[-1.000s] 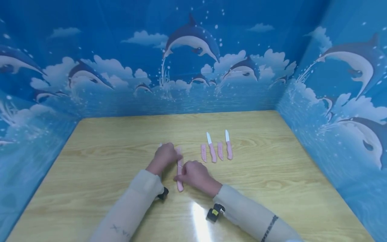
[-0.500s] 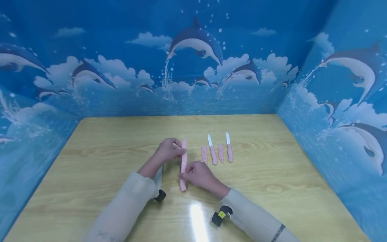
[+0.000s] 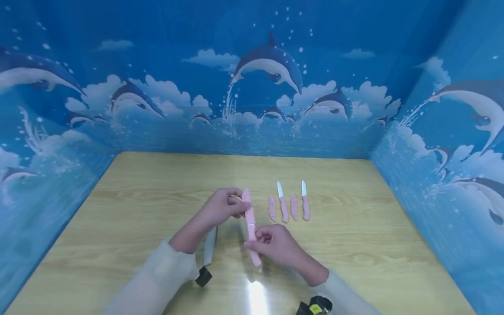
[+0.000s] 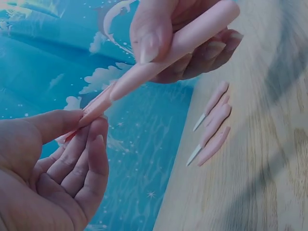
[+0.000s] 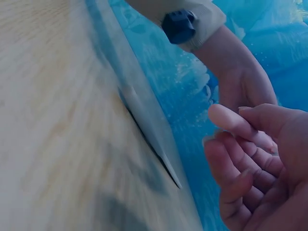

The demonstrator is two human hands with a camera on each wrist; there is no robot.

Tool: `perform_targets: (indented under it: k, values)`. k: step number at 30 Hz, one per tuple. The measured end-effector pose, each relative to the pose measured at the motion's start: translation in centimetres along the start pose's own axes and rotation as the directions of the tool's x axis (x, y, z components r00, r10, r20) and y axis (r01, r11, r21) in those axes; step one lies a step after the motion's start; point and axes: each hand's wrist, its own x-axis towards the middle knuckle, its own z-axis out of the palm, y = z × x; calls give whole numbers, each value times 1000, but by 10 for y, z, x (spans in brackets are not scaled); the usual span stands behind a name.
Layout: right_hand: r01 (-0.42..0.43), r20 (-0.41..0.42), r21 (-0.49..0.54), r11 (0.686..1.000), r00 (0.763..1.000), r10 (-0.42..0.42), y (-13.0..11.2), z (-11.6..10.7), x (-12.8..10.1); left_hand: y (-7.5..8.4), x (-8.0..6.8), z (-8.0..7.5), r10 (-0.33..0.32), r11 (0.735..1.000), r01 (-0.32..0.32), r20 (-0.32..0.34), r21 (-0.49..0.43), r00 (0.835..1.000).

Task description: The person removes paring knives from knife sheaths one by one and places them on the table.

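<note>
A pink-handled paring knife is held up over the table between both hands, its blade hidden in a pink sheath. My left hand (image 3: pixel 222 206) pinches the sheath (image 4: pixel 96 108) between thumb and fingers. The knife's handle (image 4: pixel 178 50) is gripped by my right hand (image 3: pixel 277 245), thumb along one side. Sheath and handle lie in one line, with a thin seam between them in the head view. The right wrist view shows the handle's rounded end (image 5: pixel 226 118) poking out of the right hand.
Right of the hands lie two bare paring knives (image 3: pixel 284 210) (image 3: pixel 306 208), with two pink sheaths (image 3: pixel 272 208) (image 3: pixel 294 207) beside them. A long grey-white blade-like thing (image 3: pixel 210 247) lies by the left forearm, partly hidden. Dolphin-printed blue walls (image 3: pixel 252 135) bound the wooden table (image 3: pixel 157 175).
Both hands have moved right and raised the sheathed knife off the table, tilting it. More of the grey-white thing by the left forearm now shows. The head view has shifted slightly.
</note>
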Motion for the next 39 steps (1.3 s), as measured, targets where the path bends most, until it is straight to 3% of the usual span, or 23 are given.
perform_targets:
  k: [6,16,22,27,39]
  values:
    - [11,-44,-54,998,999,-13,6,-20,0,-1,-8,-7,0,999,-1,-25,-43,1000]
    - [-8,-65,45,999,998,11,11,-36,0,-18,-18,-18,13,996,-10,28,-87,1000]
    - [-4,-161,44,999,987,11,10,-46,2,-24,-22,-19,19,996,-16,35,-90,999]
    - [-1,-252,103,995,967,27,7,-57,6,-28,-27,-15,6,998,-3,55,-63,998]
    - [45,-248,195,980,969,5,13,-57,9,-31,-29,-10,-26,999,26,-2,-36,1000]
